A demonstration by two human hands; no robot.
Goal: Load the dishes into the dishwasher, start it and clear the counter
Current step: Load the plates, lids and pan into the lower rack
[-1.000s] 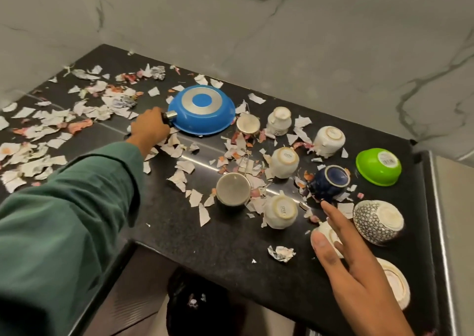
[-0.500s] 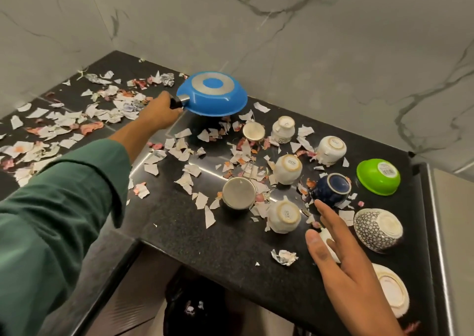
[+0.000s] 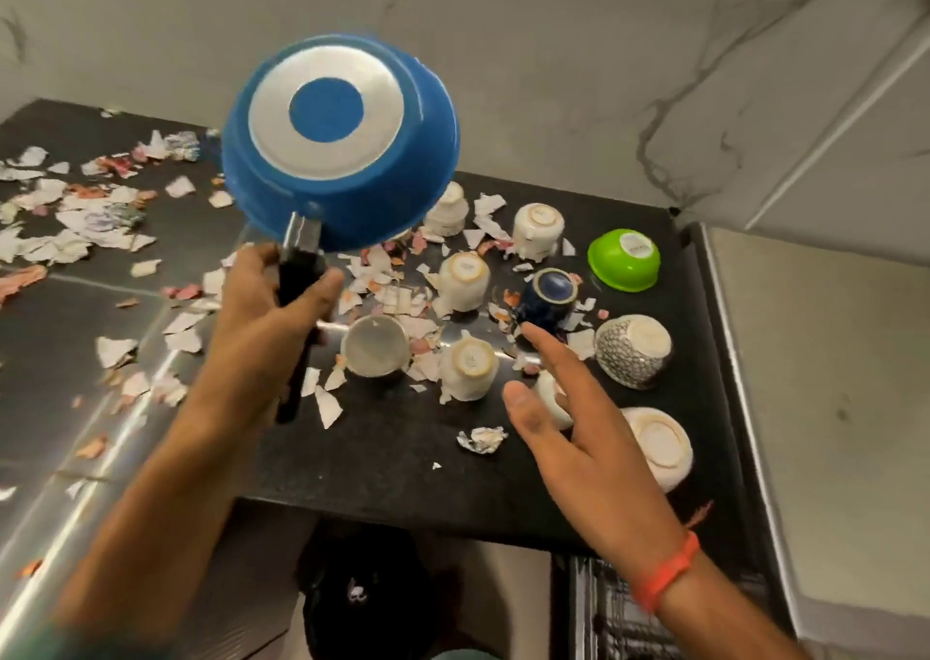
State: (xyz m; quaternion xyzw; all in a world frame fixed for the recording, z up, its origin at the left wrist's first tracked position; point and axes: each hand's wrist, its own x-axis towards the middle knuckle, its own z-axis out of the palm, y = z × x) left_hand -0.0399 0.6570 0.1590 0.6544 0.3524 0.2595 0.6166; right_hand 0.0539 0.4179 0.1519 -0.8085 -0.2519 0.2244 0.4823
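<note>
- Head view: we count one blue pan (image 3: 342, 141), held above the counter (image 3: 392, 473) bottom-up, its black handle (image 3: 297, 277) gripped by our left hand (image 3: 261, 327).
- Right hand (image 3: 578, 438): fingers spread wide, holding nothing, over the counter's right part.
- Upturned there: five white cups (image 3: 470, 365), one navy cup (image 3: 548, 297), green bowl (image 3: 624, 259), patterned bowl (image 3: 631, 350), cream bowl (image 3: 659, 445); insides hidden.
- Paper scraps (image 3: 75, 236): uncountable.

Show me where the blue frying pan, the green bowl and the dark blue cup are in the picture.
Blue frying pan (image 3: 342, 156): head view, on its upturned base.
Green plastic bowl (image 3: 624, 259): head view, on its upturned side wall.
Dark blue ceramic cup (image 3: 548, 297): head view, on its tilted body.
</note>
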